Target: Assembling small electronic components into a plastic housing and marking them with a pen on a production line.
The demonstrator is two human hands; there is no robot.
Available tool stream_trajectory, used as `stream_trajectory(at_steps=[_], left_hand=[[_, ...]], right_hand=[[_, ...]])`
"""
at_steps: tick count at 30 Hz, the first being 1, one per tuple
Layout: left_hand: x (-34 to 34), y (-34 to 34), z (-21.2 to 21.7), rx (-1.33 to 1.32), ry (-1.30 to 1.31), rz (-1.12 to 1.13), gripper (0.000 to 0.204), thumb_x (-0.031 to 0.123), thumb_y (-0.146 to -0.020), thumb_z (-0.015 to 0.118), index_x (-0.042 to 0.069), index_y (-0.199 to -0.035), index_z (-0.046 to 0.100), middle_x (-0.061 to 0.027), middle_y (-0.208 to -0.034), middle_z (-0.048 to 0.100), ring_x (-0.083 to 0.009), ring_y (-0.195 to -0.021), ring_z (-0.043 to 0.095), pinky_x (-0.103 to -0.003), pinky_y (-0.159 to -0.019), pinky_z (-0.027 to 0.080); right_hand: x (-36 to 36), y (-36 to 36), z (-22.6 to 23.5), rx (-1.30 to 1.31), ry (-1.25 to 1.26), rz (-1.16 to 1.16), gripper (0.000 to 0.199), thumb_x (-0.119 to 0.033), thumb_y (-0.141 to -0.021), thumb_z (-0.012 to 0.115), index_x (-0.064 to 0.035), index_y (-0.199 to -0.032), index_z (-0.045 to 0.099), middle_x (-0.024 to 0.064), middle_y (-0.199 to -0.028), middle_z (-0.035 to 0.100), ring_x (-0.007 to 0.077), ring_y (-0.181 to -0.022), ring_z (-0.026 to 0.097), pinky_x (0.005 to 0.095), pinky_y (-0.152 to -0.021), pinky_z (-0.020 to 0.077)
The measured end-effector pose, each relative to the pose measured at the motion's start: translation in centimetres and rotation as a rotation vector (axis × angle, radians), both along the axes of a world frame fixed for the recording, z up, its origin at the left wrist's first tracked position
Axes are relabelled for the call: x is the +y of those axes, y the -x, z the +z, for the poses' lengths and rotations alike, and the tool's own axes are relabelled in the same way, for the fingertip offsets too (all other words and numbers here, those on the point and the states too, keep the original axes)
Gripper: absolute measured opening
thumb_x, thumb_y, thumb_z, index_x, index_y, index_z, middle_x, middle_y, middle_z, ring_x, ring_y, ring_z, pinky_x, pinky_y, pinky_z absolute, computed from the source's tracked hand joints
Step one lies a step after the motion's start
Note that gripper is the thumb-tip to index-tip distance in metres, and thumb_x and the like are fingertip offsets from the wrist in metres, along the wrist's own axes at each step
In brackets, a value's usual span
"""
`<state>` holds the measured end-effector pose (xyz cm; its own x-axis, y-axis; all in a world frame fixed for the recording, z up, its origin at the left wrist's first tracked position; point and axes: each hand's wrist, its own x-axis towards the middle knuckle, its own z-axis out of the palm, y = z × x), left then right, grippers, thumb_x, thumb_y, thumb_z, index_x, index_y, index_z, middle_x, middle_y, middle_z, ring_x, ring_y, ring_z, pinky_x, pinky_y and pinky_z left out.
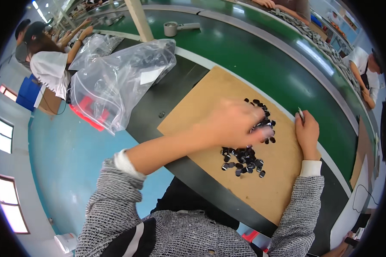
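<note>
My left hand (236, 124) reaches over the middle of a brown cardboard sheet (197, 103), blurred by motion. Under and around its fingers lies a scatter of small black rounded pieces (267, 122), partly hidden by the hand. Whether it pinches one is not visible. A second heap of the same small black pieces (244, 159) sits nearer to me, some with shiny edges. At the sheet's right side, my right hand (308, 133) is closed around a slim pointed tool (301, 114), its light tip sticking up past the fingers. The tool's exact kind is unclear.
A clear plastic bag (120, 81) lies left of the cardboard on the dark tabletop (152, 109). Beyond runs a green conveyor belt (244, 55) carrying a grey handled part (171, 28). Other people work at the left, far side and right. A red stool (86, 116) stands below the bag.
</note>
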<state>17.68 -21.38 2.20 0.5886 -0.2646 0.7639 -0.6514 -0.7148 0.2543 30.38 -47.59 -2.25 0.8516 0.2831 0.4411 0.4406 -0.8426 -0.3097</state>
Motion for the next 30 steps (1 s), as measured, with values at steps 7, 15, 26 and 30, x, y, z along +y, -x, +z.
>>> stream_trajectory(at_steps=[7, 15, 26, 30], left_hand=[[14.8, 6.5, -3.5, 0.259, -0.244, 0.809, 0.020, 0.021, -0.090, 0.061, 0.004, -0.081, 0.059, -0.0124, -0.070, 0.058, -0.0330, -0.061, 0.061, -0.043, -0.053, 0.049], [14.4, 6.1, -3.7, 0.207, -0.270, 0.742, 0.020, 0.019, -0.091, 0.060, 0.005, -0.077, 0.053, -0.0130, -0.068, 0.056, -0.0342, -0.060, 0.060, -0.044, -0.052, 0.048], [13.6, 7.3, -3.7, 0.264, -0.241, 0.751, 0.020, 0.014, -0.091, 0.058, 0.004, -0.075, 0.053, -0.0126, -0.061, 0.057, -0.0330, -0.051, 0.057, -0.043, -0.047, 0.045], [13.3, 6.8, -3.4, 0.209, -0.144, 0.704, 0.017, 0.014, -0.091, 0.059, 0.003, -0.078, 0.059, -0.0128, -0.062, 0.059, -0.0327, -0.053, 0.058, -0.040, -0.048, 0.046]], right_hand=[[0.4, 0.2, 0.3, 0.000, 0.026, -0.008, 0.021, -0.023, -0.089, 0.059, -0.0024, -0.086, 0.059, 0.0197, -0.077, 0.061, 0.0404, -0.071, 0.058, 0.0463, -0.062, 0.0438], [0.5, 0.0, 0.6, 0.032, -0.008, -0.037, 0.019, -0.023, -0.088, 0.059, -0.0040, -0.085, 0.058, 0.0176, -0.082, 0.062, 0.0399, -0.077, 0.060, 0.0481, -0.065, 0.0458], [0.1, 0.8, 0.6, -0.001, -0.053, -0.016, 0.017, -0.019, -0.087, 0.060, -0.0030, -0.082, 0.056, 0.0158, -0.078, 0.059, 0.0383, -0.073, 0.059, 0.0470, -0.063, 0.0451], [0.1, 0.8, 0.5, -0.015, -0.055, -0.019, 0.017, -0.019, -0.087, 0.060, -0.0032, -0.083, 0.056, 0.0164, -0.078, 0.058, 0.0386, -0.074, 0.058, 0.0473, -0.064, 0.0446]])
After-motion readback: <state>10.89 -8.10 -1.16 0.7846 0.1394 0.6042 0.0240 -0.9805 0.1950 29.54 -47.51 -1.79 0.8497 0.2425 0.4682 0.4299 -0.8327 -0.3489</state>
